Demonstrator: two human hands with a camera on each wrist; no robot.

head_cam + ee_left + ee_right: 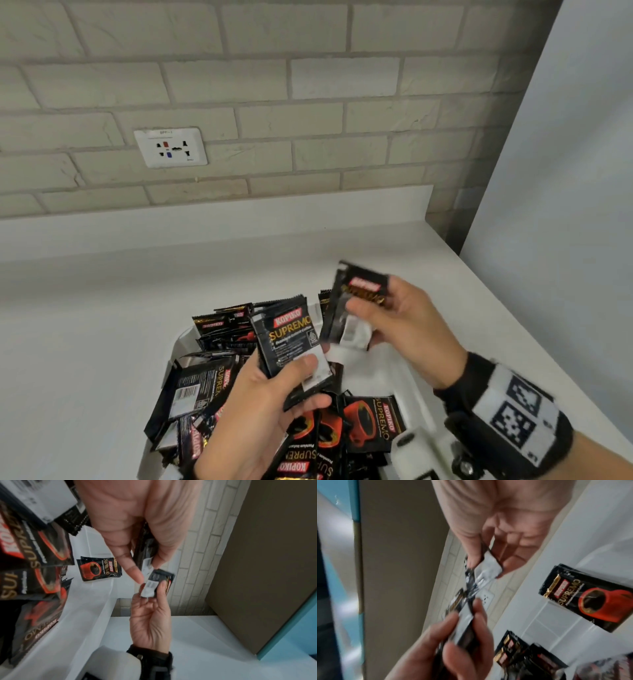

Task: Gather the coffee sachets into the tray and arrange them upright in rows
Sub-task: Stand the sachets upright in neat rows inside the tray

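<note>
Black Kopiko Supremo coffee sachets [205, 390] lie heaped in a white tray [397, 373] on the counter. My left hand [298, 380] grips a small stack of sachets [291, 339] upright above the heap, thumb on the front. My right hand [371, 322] pinches another sachet [359, 291] just to the right and slightly higher. In the left wrist view the left hand [147, 566] pinches its sachets [145, 547] while the right hand [150, 592] brings its sachet [159, 578] close. In the right wrist view the right hand [486, 566] and left hand [465, 616] almost meet.
The tray's right side is bare white apart from a sachet pair [590, 599] leaning at the far end. A brick wall with a socket plate [170, 147] stands behind the white counter [85, 325]. The counter edge [548, 342] runs diagonally on the right.
</note>
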